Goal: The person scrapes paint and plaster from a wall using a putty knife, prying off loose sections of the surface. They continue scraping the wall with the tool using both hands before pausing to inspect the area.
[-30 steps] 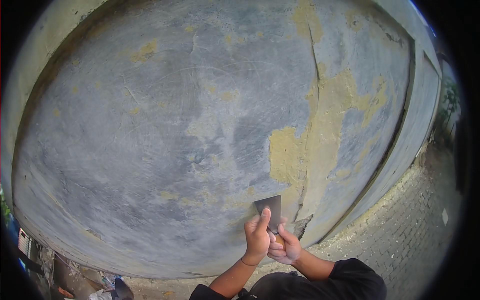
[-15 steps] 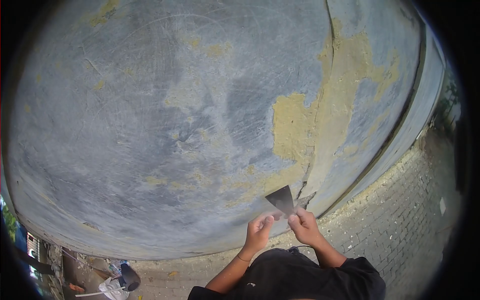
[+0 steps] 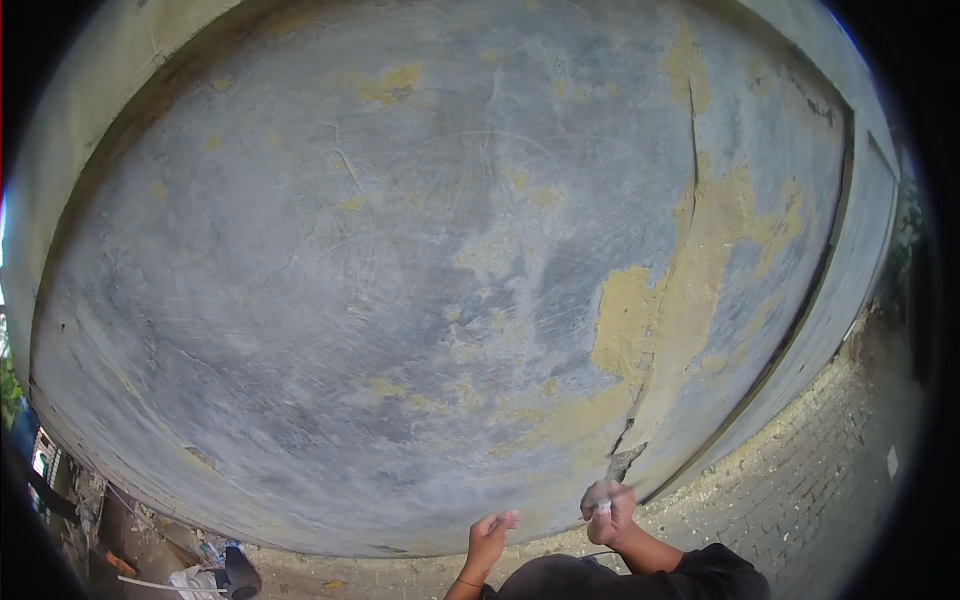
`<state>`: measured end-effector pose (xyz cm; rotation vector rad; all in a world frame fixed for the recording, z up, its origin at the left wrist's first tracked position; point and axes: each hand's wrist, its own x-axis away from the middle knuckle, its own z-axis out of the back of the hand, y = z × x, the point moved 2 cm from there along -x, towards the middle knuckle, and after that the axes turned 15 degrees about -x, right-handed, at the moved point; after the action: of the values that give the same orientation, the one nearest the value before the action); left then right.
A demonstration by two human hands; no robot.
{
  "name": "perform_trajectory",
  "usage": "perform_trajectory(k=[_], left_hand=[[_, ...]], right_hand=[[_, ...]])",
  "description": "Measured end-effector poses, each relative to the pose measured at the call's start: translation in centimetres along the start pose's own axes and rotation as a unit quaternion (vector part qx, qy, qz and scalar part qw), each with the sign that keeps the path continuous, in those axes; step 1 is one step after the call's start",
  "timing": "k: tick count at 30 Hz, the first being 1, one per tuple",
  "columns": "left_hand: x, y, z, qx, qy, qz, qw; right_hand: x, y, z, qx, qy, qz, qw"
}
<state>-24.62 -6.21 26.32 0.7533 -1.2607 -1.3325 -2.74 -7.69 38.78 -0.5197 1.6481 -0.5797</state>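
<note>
My right hand [image 3: 622, 522] is closed in a fist just below the broken lower end of a crack in the wall. A small pale piece, which looks like the handle end of the putty knife [image 3: 604, 508], shows at the fist; its blade cannot be made out. My left hand [image 3: 488, 536] hangs apart to the left, fingers loosely bent and apart, holding nothing visible. In front of both hands rises a grey plastered wall [image 3: 400, 300] with a bare yellowish patch [image 3: 624, 320] and a long crack [image 3: 692, 140].
Brick paving [image 3: 790, 510] with pale crumbs runs along the wall's foot at right. At lower left lie a dark container [image 3: 240, 574], a white bag [image 3: 192, 582] and a thin white stick [image 3: 165, 585]. A raised border [image 3: 100, 120] frames the wall.
My hands have moved apart and lower in view. The left hand has let go of the putty knife, whose dark blade no longer shows. The view has tilted up the wall.
</note>
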Motion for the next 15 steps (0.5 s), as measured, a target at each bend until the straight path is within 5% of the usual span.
perform_trajectory(k=[1, 2, 3, 5, 9, 11, 12, 13, 14, 15], left_hand=[[0.0, -0.1, 0.0, 0.004, 0.002, 0.003, 1.0], [-0.2, 0.0, 0.0, 0.004, 0.002, 0.001, 1.0], [0.1, -0.2, -0.3, 0.017, -0.004, 0.0, 1.0], [0.0, 0.3, -0.2, 0.026, 0.002, -0.019, 0.999], [-0.5, -1.9, -0.8, 0.031, 0.006, -0.006, 0.999], [-1.5, -3.0, -1.5, 0.022, -0.014, 0.016, 1.0], [-1.4, -3.2, -1.8, 0.082, -0.032, -0.001, 0.996], [-1.3, -3.7, -2.3, 0.143, -0.051, -0.017, 0.988], [-3.0, -5.7, -2.5, 0.049, -0.031, 0.024, 0.998], [-2.6, -5.4, -2.8, 0.048, -0.025, 0.018, 0.998]], right_hand=[[0.7, -0.2, -0.1, -0.013, -0.078, 0.159, 0.984], [2.0, 1.5, -1.0, -0.089, 0.028, 0.005, 0.996], [3.1, 1.1, -0.8, -0.087, 0.03, 0.001, 0.996], [3.4, 3.1, -0.5, -0.069, 0.078, -0.339, 0.935], [2.4, -2.1, -1.0, -0.118, 0.067, -0.267, 0.954], [1.1, -4.4, -0.8, -0.093, 0.061, 0.052, 0.992], [1.1, -3.4, -0.6, -0.095, 0.06, 0.057, 0.992], [1.6, -1.0, -0.4, -0.119, 0.045, -0.082, 0.989], [2.6, 0.8, -0.2, -0.139, 0.027, -0.221, 0.965], [3.7, 1.6, 0.2, -0.144, 0.022, -0.216, 0.966]])
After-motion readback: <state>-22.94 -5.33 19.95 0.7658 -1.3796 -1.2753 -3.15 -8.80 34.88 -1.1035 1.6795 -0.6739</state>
